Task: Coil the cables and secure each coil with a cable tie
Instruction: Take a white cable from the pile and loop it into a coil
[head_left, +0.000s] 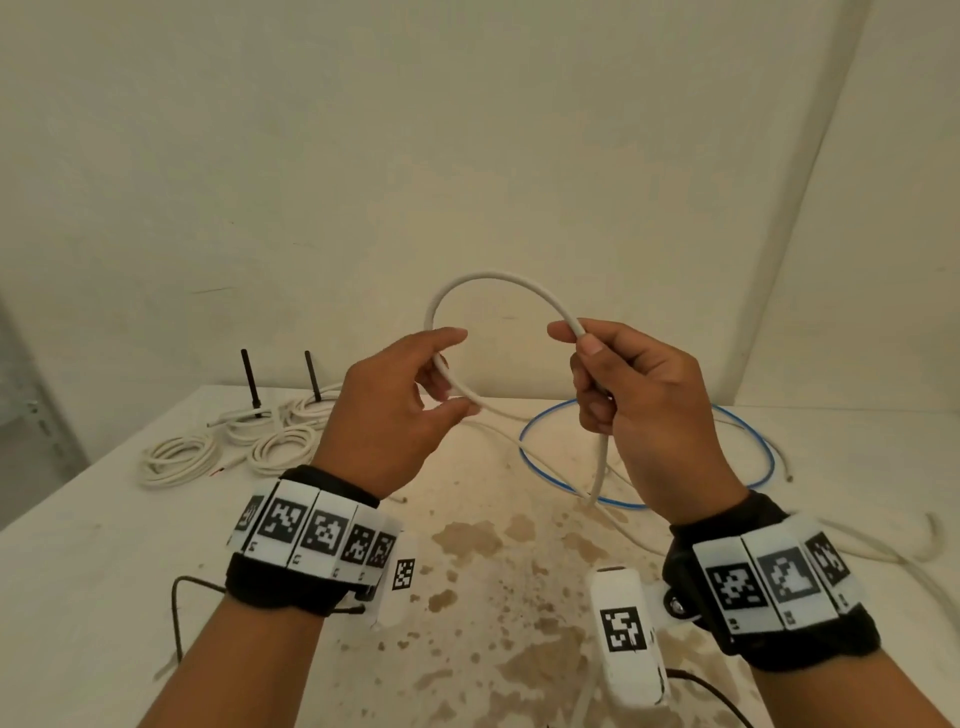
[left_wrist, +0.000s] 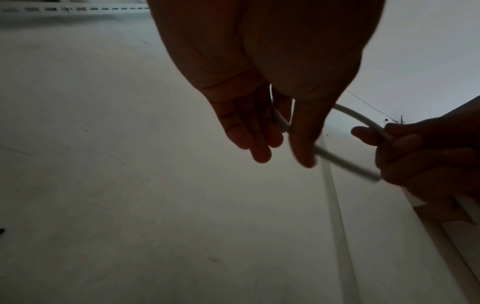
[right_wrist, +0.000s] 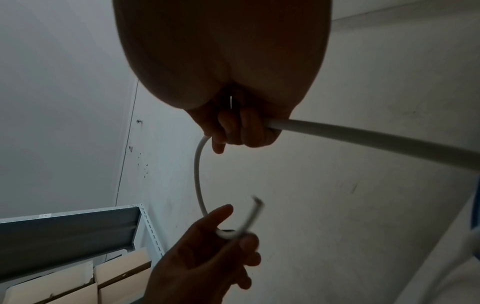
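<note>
Both my hands hold one white cable (head_left: 493, 275) in the air above the table, bent into an upright arch. My left hand (head_left: 452, 374) has the cable running between its thumb and curled fingers, as the left wrist view (left_wrist: 280, 144) also shows. My right hand (head_left: 582, 353) grips the other side of the arch in a fist, thumb on top. From that fist a short tail of the cable hangs down toward the table. In the right wrist view the cable (right_wrist: 363, 135) leaves my right hand (right_wrist: 233, 131) and curves to the left hand (right_wrist: 207, 257).
A blue cable (head_left: 621, 503) lies in a loose loop on the stained table (head_left: 130, 571) under my right hand. Several white coils (head_left: 179, 460) sit at the back left beside two black posts (head_left: 249, 382). More loose white cable trails off to the right.
</note>
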